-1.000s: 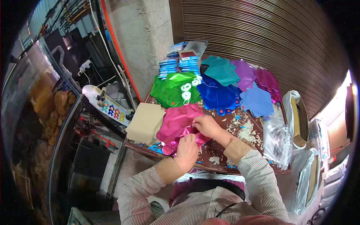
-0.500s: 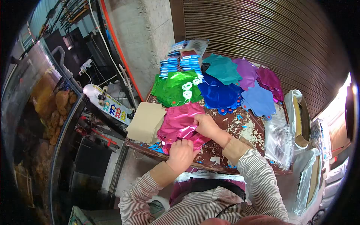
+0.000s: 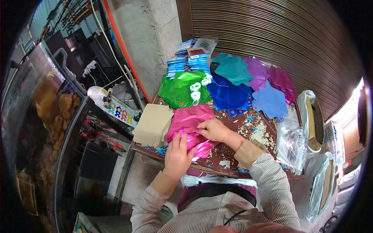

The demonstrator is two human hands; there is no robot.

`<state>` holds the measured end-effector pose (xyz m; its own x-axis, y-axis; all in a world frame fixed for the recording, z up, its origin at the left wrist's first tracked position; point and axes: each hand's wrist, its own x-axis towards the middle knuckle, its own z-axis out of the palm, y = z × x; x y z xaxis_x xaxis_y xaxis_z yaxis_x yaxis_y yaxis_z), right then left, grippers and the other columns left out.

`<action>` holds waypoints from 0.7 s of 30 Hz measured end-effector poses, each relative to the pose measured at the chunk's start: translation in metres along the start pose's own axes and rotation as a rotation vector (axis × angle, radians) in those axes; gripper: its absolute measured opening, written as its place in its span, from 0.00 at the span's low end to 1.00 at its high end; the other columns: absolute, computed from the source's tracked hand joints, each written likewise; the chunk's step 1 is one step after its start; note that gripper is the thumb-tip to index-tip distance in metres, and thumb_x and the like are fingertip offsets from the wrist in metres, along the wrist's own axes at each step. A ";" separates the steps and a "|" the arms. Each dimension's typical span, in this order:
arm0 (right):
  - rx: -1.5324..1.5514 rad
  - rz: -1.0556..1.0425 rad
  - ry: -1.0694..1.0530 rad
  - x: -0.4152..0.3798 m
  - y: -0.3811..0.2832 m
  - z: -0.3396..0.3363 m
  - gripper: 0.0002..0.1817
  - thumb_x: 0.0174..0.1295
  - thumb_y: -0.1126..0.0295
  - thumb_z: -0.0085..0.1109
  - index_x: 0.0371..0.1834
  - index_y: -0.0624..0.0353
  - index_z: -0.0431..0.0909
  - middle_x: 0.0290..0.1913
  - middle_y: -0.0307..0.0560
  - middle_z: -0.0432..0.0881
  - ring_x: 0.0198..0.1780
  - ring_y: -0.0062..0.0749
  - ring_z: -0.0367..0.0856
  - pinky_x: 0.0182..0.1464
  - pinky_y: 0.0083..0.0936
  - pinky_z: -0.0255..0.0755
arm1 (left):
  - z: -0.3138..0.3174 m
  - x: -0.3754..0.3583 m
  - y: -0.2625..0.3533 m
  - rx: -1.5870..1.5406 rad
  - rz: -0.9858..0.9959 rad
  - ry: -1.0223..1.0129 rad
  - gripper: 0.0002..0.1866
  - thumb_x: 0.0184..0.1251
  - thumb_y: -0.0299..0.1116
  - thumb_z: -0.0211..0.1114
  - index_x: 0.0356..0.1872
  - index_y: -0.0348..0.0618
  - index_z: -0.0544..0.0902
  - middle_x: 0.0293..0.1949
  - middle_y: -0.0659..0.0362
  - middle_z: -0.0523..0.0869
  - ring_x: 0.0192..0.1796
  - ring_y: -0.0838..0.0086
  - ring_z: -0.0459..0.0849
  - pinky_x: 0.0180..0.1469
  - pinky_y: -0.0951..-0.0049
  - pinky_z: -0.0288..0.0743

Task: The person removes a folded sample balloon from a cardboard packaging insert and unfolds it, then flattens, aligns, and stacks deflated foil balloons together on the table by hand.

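Note:
A shiny pink foil stack (image 3: 190,117) lies at the table's front, its near part folded up and creased. On its lower left, my left hand (image 3: 178,154) rests with fingers stretched out and slightly apart. My right hand (image 3: 211,130) pinches an edge of the pink foil near its middle. Left of the foil is a stack of beige cards (image 3: 152,125). Behind it lie green foil pieces (image 3: 176,91) with white string coils (image 3: 195,95) on top, and dark blue foil pieces (image 3: 229,97) to their right.
Blue-edged packets (image 3: 198,63) are piled at the back. Teal (image 3: 232,70), purple (image 3: 256,73), magenta (image 3: 281,81) and light blue pieces (image 3: 270,101) lie at the back right. Clear plastic bags (image 3: 290,145) lie at the right edge. A skateboard (image 3: 112,106) is left of the table (image 3: 225,155).
My left hand has opened from a curled grip and moved slightly left, its fingers now pointing up. My right hand has shifted, and the near part of the pink foil is more folded.

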<state>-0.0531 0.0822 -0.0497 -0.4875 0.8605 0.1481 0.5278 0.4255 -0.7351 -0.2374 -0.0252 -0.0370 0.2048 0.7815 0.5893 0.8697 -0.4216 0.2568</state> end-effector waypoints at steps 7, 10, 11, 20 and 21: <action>-0.131 0.043 0.101 0.000 0.001 0.008 0.10 0.49 0.66 0.71 0.23 0.58 0.79 0.21 0.42 0.79 0.21 0.33 0.71 0.29 0.28 0.69 | 0.004 -0.001 -0.005 0.043 -0.019 -0.069 0.25 0.58 0.39 0.67 0.53 0.35 0.75 0.51 0.46 0.75 0.47 0.53 0.76 0.52 0.60 0.72; -0.125 0.074 0.098 0.000 -0.008 0.002 0.13 0.44 0.66 0.73 0.21 0.60 0.78 0.22 0.46 0.80 0.22 0.40 0.73 0.30 0.31 0.70 | 0.010 -0.003 -0.015 -0.031 -0.051 -0.126 0.23 0.56 0.39 0.68 0.50 0.35 0.77 0.50 0.47 0.76 0.47 0.53 0.75 0.53 0.59 0.71; -0.122 0.086 0.094 0.000 -0.009 0.002 0.13 0.43 0.66 0.74 0.21 0.60 0.77 0.22 0.47 0.80 0.23 0.43 0.74 0.31 0.32 0.70 | 0.011 -0.005 -0.017 -0.056 -0.063 -0.148 0.23 0.55 0.39 0.68 0.49 0.36 0.78 0.50 0.47 0.76 0.47 0.53 0.75 0.53 0.59 0.70; -0.031 0.055 0.101 -0.003 -0.013 0.001 0.15 0.45 0.63 0.74 0.20 0.60 0.78 0.21 0.48 0.80 0.21 0.44 0.72 0.30 0.34 0.70 | 0.009 0.029 -0.023 -0.025 0.028 0.119 0.12 0.52 0.33 0.70 0.36 0.41 0.81 0.45 0.54 0.78 0.47 0.59 0.75 0.53 0.63 0.68; -0.012 0.054 0.098 -0.004 -0.013 0.000 0.15 0.47 0.62 0.73 0.20 0.60 0.78 0.21 0.48 0.79 0.21 0.44 0.72 0.30 0.35 0.70 | 0.011 0.030 -0.024 -0.002 0.065 0.102 0.11 0.51 0.32 0.70 0.35 0.42 0.81 0.45 0.56 0.79 0.47 0.60 0.75 0.53 0.63 0.68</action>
<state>-0.0581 0.0736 -0.0412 -0.3881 0.9053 0.1727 0.5599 0.3804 -0.7361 -0.2475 0.0130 -0.0338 0.2141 0.7018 0.6794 0.8552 -0.4707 0.2168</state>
